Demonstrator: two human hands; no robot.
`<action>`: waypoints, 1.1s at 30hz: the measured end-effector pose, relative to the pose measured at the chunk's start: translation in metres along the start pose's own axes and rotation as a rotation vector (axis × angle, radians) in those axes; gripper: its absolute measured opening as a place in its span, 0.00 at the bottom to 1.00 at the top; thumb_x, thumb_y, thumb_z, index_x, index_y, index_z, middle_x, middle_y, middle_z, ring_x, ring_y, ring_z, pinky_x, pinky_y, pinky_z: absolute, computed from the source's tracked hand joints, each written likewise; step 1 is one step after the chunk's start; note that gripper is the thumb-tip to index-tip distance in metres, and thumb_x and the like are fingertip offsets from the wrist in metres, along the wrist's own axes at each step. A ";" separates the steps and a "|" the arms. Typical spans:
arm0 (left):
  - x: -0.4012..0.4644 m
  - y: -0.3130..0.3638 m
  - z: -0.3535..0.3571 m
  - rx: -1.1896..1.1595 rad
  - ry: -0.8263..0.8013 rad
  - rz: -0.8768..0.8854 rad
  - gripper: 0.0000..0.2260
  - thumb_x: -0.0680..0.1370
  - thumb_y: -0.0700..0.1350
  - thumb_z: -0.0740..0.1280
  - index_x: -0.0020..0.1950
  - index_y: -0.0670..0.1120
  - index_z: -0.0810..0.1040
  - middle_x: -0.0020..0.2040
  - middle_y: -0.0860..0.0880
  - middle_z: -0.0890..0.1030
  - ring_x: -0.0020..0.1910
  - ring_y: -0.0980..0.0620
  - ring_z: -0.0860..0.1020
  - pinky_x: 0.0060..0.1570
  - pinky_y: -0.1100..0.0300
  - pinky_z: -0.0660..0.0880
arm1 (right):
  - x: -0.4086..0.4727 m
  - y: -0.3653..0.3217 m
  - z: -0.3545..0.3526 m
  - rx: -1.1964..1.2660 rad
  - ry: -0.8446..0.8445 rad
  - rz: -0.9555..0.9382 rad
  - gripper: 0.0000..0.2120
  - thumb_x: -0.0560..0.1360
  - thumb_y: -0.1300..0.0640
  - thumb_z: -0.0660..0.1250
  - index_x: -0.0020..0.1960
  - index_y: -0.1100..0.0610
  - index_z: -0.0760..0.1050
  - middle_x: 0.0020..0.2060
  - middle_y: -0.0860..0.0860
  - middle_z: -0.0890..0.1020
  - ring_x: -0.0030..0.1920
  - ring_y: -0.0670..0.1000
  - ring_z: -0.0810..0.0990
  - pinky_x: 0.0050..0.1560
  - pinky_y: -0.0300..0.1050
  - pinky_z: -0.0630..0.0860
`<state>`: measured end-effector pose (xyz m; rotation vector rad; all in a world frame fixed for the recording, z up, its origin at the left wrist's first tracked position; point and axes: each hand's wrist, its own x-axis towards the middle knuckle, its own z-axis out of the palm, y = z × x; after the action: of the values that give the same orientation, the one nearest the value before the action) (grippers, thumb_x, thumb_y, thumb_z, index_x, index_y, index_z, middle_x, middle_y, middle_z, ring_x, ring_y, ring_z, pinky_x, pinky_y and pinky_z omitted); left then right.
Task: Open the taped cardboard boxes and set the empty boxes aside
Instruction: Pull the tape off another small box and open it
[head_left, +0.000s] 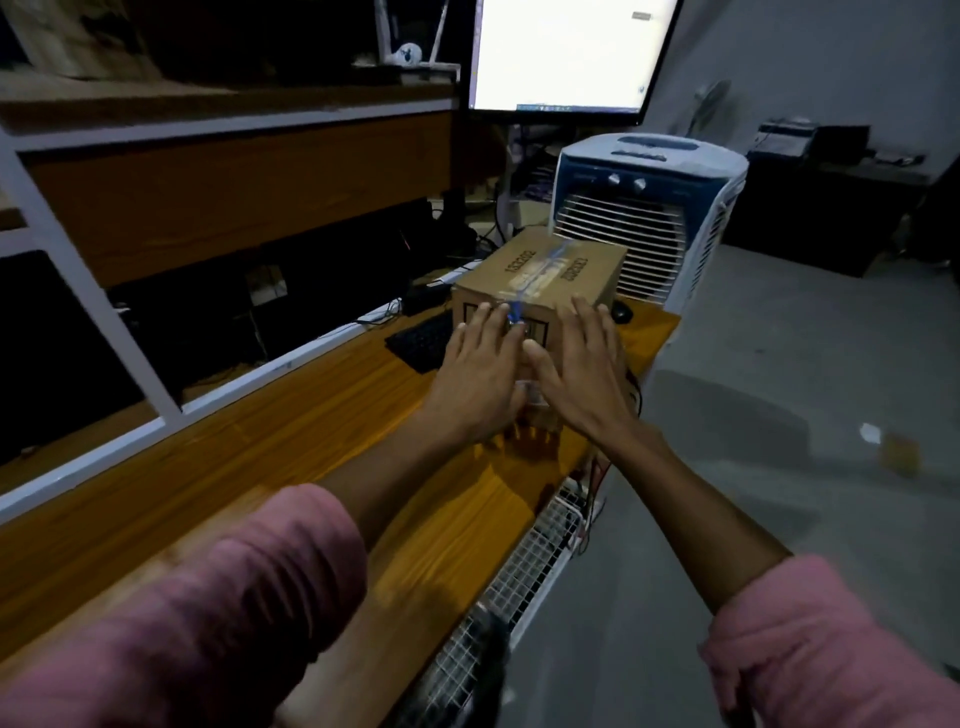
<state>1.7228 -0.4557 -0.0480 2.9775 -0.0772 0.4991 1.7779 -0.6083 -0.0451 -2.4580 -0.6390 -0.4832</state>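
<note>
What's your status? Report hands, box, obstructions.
Left hand and right hand flat on cardboard box. Tape intact. Keyboard beside it.

Dim room. Orange wood-grain surface (218, 467) with white-framed shelving (78, 291) behind; lit monitor (566, 52) above a black keyboard (421, 340); white air cooler (649, 208) on grey floor (779, 364); dark cabinet (821, 208) against pale wall (831, 52).

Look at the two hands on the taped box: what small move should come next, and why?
Probably curl the left hand's fingertips onto the tape end at the near top edge of the cardboard box and start peeling. The flaps are taped shut, and both it and the right hand lie flat, gripping nothing.
</note>
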 end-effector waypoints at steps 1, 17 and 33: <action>0.004 0.001 -0.002 -0.002 -0.005 -0.004 0.32 0.84 0.55 0.59 0.83 0.44 0.52 0.84 0.41 0.48 0.83 0.43 0.43 0.81 0.43 0.43 | 0.003 -0.001 0.001 -0.002 0.009 -0.013 0.37 0.79 0.32 0.46 0.79 0.55 0.59 0.81 0.55 0.58 0.81 0.60 0.49 0.78 0.65 0.54; 0.066 -0.007 0.023 0.075 0.101 -0.056 0.23 0.82 0.48 0.56 0.76 0.43 0.65 0.72 0.41 0.69 0.74 0.41 0.67 0.74 0.41 0.62 | 0.053 0.051 0.053 0.026 0.068 -0.257 0.22 0.86 0.50 0.52 0.74 0.59 0.70 0.74 0.55 0.70 0.77 0.64 0.55 0.76 0.58 0.63; -0.108 -0.020 -0.044 -0.049 0.408 -0.049 0.34 0.82 0.63 0.57 0.80 0.42 0.60 0.80 0.38 0.58 0.80 0.37 0.56 0.78 0.39 0.56 | -0.116 -0.051 0.036 0.198 0.197 -0.309 0.14 0.83 0.51 0.60 0.57 0.61 0.77 0.51 0.57 0.75 0.55 0.58 0.71 0.59 0.49 0.67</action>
<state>1.6081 -0.4275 -0.0444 2.7580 0.0215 1.0650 1.6625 -0.5887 -0.1052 -2.1025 -0.9403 -0.7342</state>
